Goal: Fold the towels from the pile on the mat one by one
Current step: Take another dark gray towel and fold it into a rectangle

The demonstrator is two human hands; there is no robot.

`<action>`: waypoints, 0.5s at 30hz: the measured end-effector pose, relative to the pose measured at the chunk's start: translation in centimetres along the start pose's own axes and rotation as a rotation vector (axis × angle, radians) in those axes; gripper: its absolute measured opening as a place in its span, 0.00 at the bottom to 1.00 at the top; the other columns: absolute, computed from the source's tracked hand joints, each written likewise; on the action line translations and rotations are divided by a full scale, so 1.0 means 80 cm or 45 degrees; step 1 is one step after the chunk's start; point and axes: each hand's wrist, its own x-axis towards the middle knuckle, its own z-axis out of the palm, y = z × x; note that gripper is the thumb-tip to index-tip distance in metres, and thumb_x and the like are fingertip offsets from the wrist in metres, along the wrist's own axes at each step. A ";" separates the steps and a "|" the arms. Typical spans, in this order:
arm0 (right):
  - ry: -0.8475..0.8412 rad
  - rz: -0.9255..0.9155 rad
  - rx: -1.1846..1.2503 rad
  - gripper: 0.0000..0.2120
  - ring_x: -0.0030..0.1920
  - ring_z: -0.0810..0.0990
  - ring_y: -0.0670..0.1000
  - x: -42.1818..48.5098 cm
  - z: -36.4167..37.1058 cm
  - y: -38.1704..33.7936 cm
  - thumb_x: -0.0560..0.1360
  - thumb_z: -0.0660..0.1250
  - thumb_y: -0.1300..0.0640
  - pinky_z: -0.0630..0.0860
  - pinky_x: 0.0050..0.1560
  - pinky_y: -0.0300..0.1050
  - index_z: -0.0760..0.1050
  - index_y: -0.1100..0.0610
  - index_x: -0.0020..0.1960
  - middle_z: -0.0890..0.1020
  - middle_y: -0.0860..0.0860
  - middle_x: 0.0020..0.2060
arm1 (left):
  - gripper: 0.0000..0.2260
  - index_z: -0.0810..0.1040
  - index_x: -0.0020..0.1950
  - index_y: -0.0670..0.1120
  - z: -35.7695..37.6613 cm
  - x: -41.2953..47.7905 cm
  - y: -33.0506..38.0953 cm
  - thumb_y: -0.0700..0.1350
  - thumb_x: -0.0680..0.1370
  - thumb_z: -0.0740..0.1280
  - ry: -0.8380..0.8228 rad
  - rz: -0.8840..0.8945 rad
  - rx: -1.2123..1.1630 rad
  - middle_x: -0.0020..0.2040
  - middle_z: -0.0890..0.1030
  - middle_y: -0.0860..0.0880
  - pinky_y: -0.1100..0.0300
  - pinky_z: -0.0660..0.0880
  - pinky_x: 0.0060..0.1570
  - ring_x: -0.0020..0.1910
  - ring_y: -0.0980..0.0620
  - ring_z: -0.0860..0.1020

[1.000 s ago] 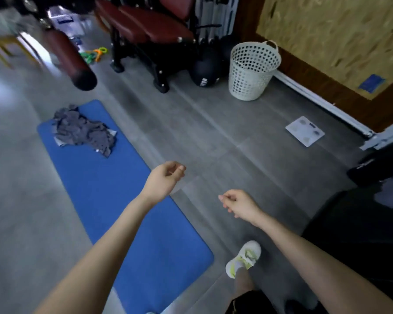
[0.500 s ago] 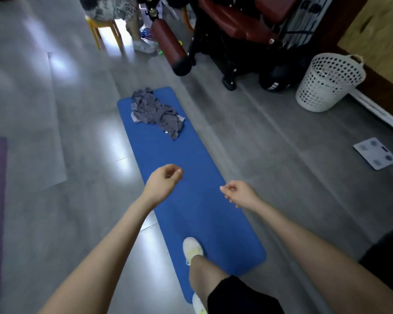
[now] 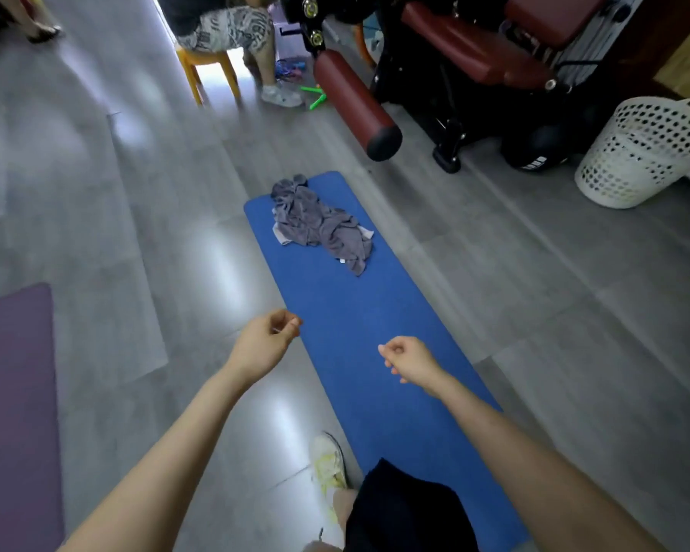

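A grey tiled floor [image 3: 96, 233] with a glossy sheen fills the view, catching pale light in patches at 9 o'clock and at 6 o'clock. A long blue mat [image 3: 375, 312] runs across it from 6 o'clock up toward 12 o'clock. The pile of towels [image 3: 321, 227], grey and crumpled with a little white showing at its edges, lies on the mat's far end at 12 o'clock, well apart from both hands.

The left hand [image 3: 265, 344] hangs over the mat's left edge, and the right hand [image 3: 413, 362] over the mat itself. In each, the grip is loose, the fingers lightly curled round nothing.

A white shoe [image 3: 329, 464] stands at the mat's near left edge at 6 o'clock. A purple mat [image 3: 13, 392] lies at 8 o'clock. At 2 o'clock a white perforated basket [image 3: 646, 153] stands on the floor beside a black exercise machine [image 3: 475, 53] with maroon pads. A yellow stool [image 3: 208, 69] with a seated person [image 3: 224, 29] is at 11 o'clock.
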 end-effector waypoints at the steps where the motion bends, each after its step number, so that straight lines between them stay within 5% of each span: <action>1: 0.004 -0.001 -0.004 0.12 0.38 0.75 0.50 0.011 0.005 -0.020 0.78 0.61 0.51 0.74 0.35 0.42 0.75 0.59 0.46 0.78 0.52 0.39 | 0.09 0.78 0.52 0.42 -0.019 0.017 -0.004 0.44 0.80 0.61 -0.003 0.002 0.014 0.46 0.81 0.46 0.58 0.72 0.48 0.47 0.47 0.79; 8: 0.139 0.021 0.000 0.12 0.35 0.72 0.52 0.095 0.026 -0.134 0.77 0.61 0.51 0.71 0.36 0.46 0.69 0.57 0.39 0.75 0.54 0.36 | 0.09 0.79 0.53 0.44 -0.121 0.150 -0.016 0.46 0.80 0.61 -0.117 0.048 0.155 0.47 0.81 0.49 0.57 0.72 0.51 0.49 0.48 0.79; 15: 0.292 0.169 -0.007 0.13 0.37 0.76 0.52 0.188 0.065 -0.211 0.78 0.61 0.49 0.77 0.41 0.48 0.75 0.59 0.44 0.79 0.51 0.38 | 0.07 0.78 0.52 0.45 -0.202 0.318 -0.018 0.44 0.79 0.61 -0.308 0.169 0.259 0.46 0.80 0.50 0.59 0.72 0.48 0.47 0.50 0.78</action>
